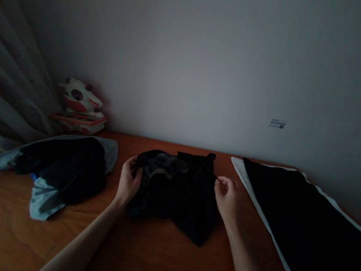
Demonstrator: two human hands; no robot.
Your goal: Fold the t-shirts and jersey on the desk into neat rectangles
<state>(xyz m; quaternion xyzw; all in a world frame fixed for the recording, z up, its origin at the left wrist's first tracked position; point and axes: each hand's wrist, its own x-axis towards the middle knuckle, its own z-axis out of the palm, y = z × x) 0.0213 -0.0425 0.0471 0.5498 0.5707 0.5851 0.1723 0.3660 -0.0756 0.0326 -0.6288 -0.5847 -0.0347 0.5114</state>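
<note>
A crumpled black cloth (174, 191) lies on the wooden table in the middle of the head view, with a grey patterned part near its upper left. My left hand (128, 182) is at the cloth's left edge, thumb and fingers closed round a bunch of it. At the right edge, my right hand (227, 197) pinches the same cloth between thumb and fingertips. The lower right corner of the cloth hangs out in a point on the table. Its folds are hard to tell apart in the dim light.
Left on the wooden table (153, 263) is a heap of black and grey cloth (75, 167). Black and white cloths (305, 210) lie flat at the right. A cow-shaped toy (81, 107) stands at the back left, by a curtain (9, 63). A wall rises behind.
</note>
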